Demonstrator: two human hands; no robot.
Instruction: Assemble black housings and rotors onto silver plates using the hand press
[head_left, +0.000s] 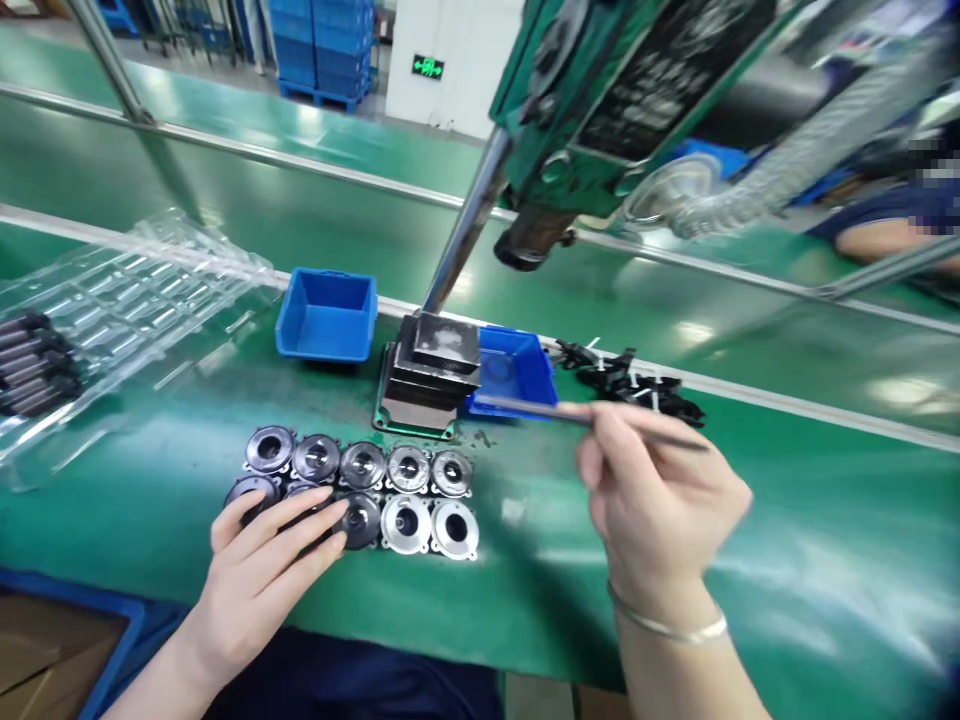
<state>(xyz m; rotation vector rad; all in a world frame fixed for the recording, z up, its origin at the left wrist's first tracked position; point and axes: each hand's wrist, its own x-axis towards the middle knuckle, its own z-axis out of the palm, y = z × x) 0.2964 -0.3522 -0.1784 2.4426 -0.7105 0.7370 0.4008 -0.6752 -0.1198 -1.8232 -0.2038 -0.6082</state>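
Two rows of round metal housings (pixel 406 524) with small mounting ears lie on the green bench. My left hand (pixel 262 570) rests over the left end of the near row, fingers stretched out and touching the dark housings there. Parts of those housings are hidden beneath the fingers. My right hand (pixel 652 490) is closed around a thin dark stick (pixel 536 407), held nearly level above the bench. The stick's paler end points left, toward the machine's black metal block (pixel 442 355); what kind of tool it is I cannot tell.
A green press head (pixel 600 110) hangs over the block on a steel column (pixel 465 220). Blue bins (pixel 326 315) stand behind. Black parts (pixel 637 385) lie at right. Clear plastic trays (pixel 150 290) and dark cylinders (pixel 34 365) occupy the left. Another person's arm (pixel 877 235) shows at upper right.
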